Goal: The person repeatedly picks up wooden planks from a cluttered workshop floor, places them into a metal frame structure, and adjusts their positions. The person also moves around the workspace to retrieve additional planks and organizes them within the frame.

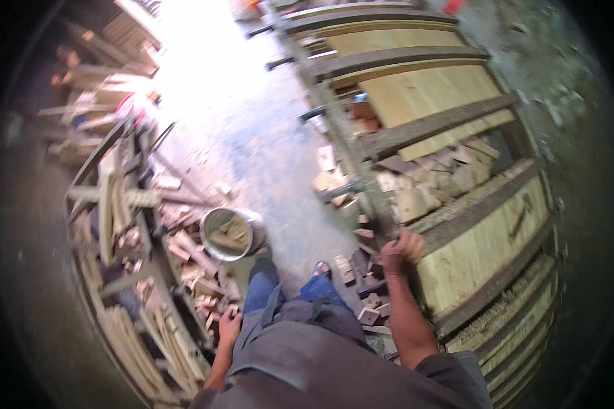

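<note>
My right hand [404,251] is closed at the left edge of a long clamping rack [372,201], beside a pale glued wood panel [484,255]. What its fingers hold is hidden; other clamp handles [341,192] stick out along that same edge. A hammer [522,217] lies on the panel. Low by my left hip hangs my left hand [230,327], fingers loosely bent and apart, with nothing seen in it. Wood offcuts [208,290] lie nearest to it. A bucket [254,232] holding wood pieces stands ahead of my feet.
More panels [433,92] sit between dark bars farther along the rack, with loose wood pieces [443,178] in one bay. On the left, a metal frame [92,163] holds wood strips [133,347]. Small blocks [368,315] litter the floor by my right foot. Lumber [109,75] is piled far left.
</note>
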